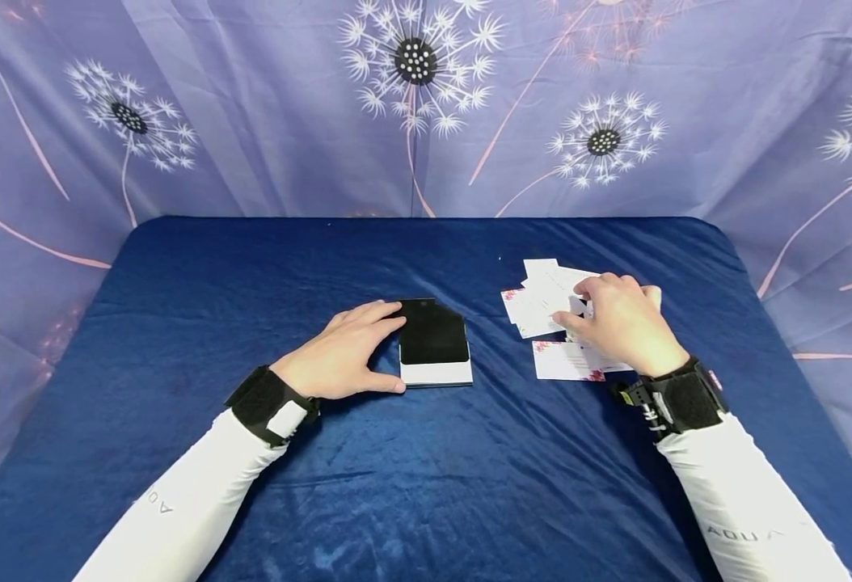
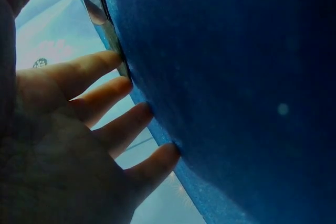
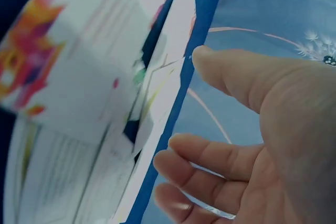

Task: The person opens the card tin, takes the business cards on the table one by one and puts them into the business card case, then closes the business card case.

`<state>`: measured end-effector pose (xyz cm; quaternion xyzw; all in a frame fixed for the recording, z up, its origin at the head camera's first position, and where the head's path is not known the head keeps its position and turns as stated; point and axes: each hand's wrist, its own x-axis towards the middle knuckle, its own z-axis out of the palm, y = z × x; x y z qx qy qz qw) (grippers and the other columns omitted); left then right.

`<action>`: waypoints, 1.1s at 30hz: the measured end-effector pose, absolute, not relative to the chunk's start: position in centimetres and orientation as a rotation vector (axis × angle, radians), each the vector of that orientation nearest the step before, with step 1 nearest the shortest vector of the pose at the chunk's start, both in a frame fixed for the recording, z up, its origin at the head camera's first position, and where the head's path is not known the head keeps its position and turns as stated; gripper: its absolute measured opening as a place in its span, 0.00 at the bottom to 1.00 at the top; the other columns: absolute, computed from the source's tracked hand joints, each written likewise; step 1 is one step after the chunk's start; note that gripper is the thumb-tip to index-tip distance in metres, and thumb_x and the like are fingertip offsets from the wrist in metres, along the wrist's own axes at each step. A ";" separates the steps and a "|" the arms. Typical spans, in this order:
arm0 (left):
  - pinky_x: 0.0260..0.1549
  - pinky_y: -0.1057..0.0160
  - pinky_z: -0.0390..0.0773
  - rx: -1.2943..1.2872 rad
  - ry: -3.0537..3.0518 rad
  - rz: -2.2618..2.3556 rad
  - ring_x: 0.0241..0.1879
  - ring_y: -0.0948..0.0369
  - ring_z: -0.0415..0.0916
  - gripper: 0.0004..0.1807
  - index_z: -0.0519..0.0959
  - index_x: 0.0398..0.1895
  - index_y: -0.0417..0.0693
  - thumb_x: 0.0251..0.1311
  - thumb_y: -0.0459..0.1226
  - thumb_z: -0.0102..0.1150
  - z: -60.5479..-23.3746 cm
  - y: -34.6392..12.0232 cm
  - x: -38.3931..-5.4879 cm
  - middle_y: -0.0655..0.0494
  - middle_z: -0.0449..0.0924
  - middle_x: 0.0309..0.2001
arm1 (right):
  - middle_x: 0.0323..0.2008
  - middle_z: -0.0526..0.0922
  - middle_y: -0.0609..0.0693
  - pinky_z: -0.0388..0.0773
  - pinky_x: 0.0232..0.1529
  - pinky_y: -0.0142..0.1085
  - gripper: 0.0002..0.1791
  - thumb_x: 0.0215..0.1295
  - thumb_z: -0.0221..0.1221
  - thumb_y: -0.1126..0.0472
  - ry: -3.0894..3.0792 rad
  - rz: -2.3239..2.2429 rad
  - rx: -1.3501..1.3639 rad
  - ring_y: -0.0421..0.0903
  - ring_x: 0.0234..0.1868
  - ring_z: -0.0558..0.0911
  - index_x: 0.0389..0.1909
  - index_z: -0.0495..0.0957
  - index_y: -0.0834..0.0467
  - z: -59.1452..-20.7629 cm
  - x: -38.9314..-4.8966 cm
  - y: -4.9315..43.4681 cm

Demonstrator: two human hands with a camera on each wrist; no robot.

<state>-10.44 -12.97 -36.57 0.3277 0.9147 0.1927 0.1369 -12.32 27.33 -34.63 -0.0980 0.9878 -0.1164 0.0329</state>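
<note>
Steadying the black case (image 1: 433, 335), probably so it won't slide on the cloth (image 1: 397, 485), the left hand (image 1: 349, 356) touches its left side, fingers relaxed, gripping nothing. Case lies mid-table, white strip (image 1: 436, 374) at its near edge. Right hand (image 1: 624, 321) is over the cards (image 1: 542, 311), right of case: thumb and fingers parted, nothing grasped; gap likely suits thin edges. Cards overlap loosely, presumably for easy right-hand reach. Curtain (image 1: 251, 121) behind.
</note>
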 end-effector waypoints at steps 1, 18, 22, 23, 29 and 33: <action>0.76 0.36 0.53 0.946 2.648 0.558 0.83 0.46 0.48 0.53 0.64 0.82 0.42 0.62 0.60 0.73 -36.6 -13.0 -10.4 0.46 0.54 0.83 | 0.49 0.83 0.62 0.61 0.50 0.68 0.30 0.70 0.68 0.42 3.045 -0.348 -0.297 0.66 0.54 0.76 0.56 0.83 0.64 -34.8 -12.4 27.4; 0.76 0.35 0.52 0.929 2.642 0.560 0.83 0.46 0.48 0.53 0.64 0.82 0.42 0.62 0.60 0.74 -36.4 -12.9 -10.2 0.47 0.55 0.83 | 0.45 0.81 0.61 0.61 0.50 0.69 0.27 0.67 0.69 0.39 3.064 -0.302 -0.229 0.68 0.50 0.74 0.45 0.84 0.61 -35.9 -12.6 27.9; 0.76 0.36 0.53 0.933 2.643 0.559 0.83 0.46 0.48 0.52 0.64 0.82 0.42 0.62 0.59 0.74 -36.4 -12.9 -10.3 0.47 0.55 0.83 | 0.45 0.81 0.62 0.62 0.49 0.69 0.27 0.66 0.71 0.40 3.065 -0.344 -0.215 0.68 0.50 0.75 0.45 0.85 0.62 -35.9 -12.7 27.9; 0.76 0.36 0.53 0.934 2.644 0.559 0.83 0.46 0.48 0.52 0.65 0.82 0.42 0.62 0.59 0.74 -36.4 -12.9 -10.3 0.46 0.55 0.83 | 0.45 0.81 0.63 0.62 0.49 0.69 0.28 0.65 0.71 0.40 3.064 -0.361 -0.206 0.69 0.50 0.75 0.45 0.85 0.63 -36.0 -12.8 27.9; 0.76 0.36 0.53 0.939 2.648 0.553 0.83 0.46 0.48 0.52 0.65 0.82 0.42 0.62 0.60 0.74 -36.4 -12.9 -10.4 0.46 0.55 0.83 | 0.42 0.82 0.62 0.62 0.47 0.67 0.27 0.65 0.72 0.44 3.055 -0.487 -0.138 0.67 0.48 0.77 0.47 0.81 0.64 -35.9 -12.9 27.7; 0.76 0.36 0.53 0.941 2.652 0.550 0.83 0.46 0.48 0.52 0.65 0.81 0.42 0.62 0.60 0.74 -36.4 -12.9 -10.4 0.46 0.55 0.83 | 0.39 0.83 0.60 0.61 0.48 0.65 0.19 0.70 0.68 0.52 3.053 -0.654 -0.109 0.64 0.43 0.78 0.46 0.79 0.64 -35.8 -12.8 27.8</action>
